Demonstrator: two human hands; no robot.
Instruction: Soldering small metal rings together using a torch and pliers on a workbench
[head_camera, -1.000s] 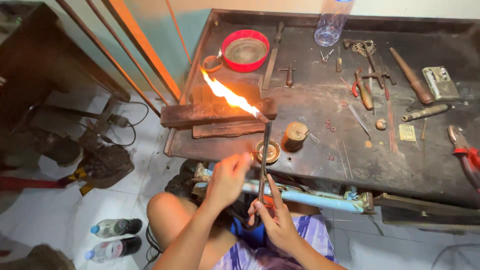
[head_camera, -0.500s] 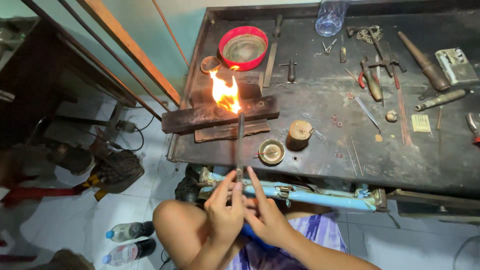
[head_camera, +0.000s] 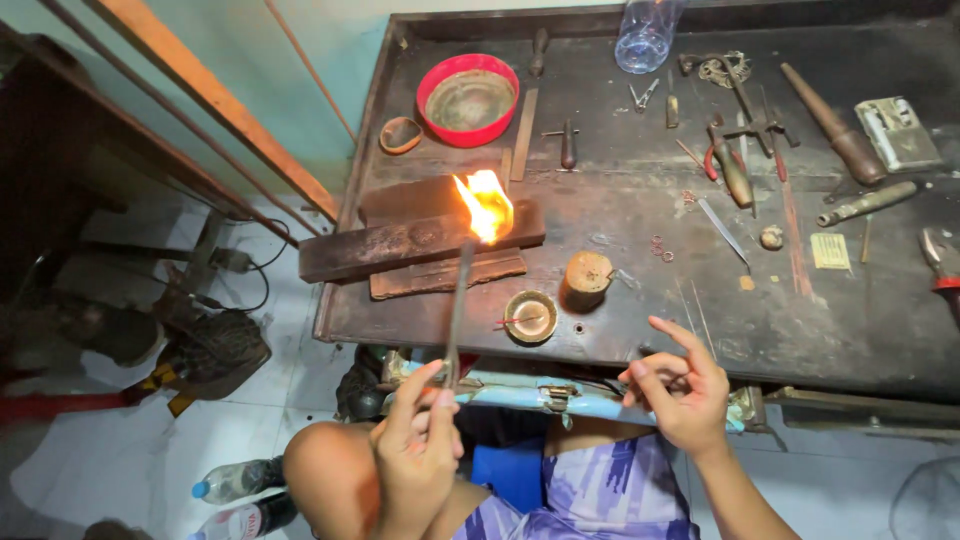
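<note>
1. Dark and scorched, the workbench (head_camera: 800, 330) fills the upper right of the room, with pale floor tiles below its near edge.
2. Left hand (head_camera: 415, 455), fingers pinched shut around the thin torch rod (head_camera: 457, 310), holds it by its lower end off the bench's near edge.
3. Its flame (head_camera: 485, 205) burns over the charred block (head_camera: 400, 245) at the bench's left edge.
4. Right hand (head_camera: 675, 390) hovers at the near edge, fingers loosely spread, holding nothing.
5. Just beyond it sit a small brass dish (head_camera: 530, 316) and a round wooden stump (head_camera: 588, 272).
6. A red bowl (head_camera: 467, 98) rests near the far left corner.
</note>
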